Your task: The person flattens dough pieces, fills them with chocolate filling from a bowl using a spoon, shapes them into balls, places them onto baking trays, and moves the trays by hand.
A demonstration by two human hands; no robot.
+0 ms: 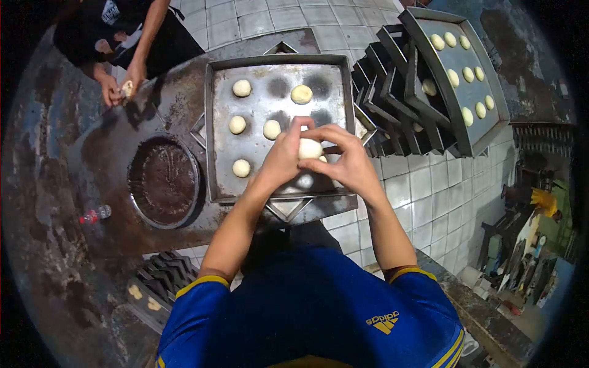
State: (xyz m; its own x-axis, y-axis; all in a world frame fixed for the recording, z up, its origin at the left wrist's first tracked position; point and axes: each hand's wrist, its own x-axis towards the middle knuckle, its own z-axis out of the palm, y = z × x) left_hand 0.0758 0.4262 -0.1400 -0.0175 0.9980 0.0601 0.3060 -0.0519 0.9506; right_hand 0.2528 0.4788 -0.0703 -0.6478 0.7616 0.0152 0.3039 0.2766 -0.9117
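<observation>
A pale, round dough ball (310, 149) is cupped between both hands above the metal baking tray (280, 59). My left hand (281, 161) presses against its left side. Curled over its right side are the fingers of my right hand (348, 161), with the thumb underneath. On the tray, three dough balls stand in a column at the left, the middle one (237, 125) among them. Another dough ball (271, 129) lies just beside my left hand, and a flatter dough piece (301, 94) sits farther back. My hands partly hide what lies beneath them.
Left of the tray stands a round pan (164, 224) holding a dark brown filling. Stacked trays (438, 67) with dough balls rise at the right. A co-worker's hands (126, 86) hold a small piece at the upper left. A bottle (95, 214) lies on the worktable.
</observation>
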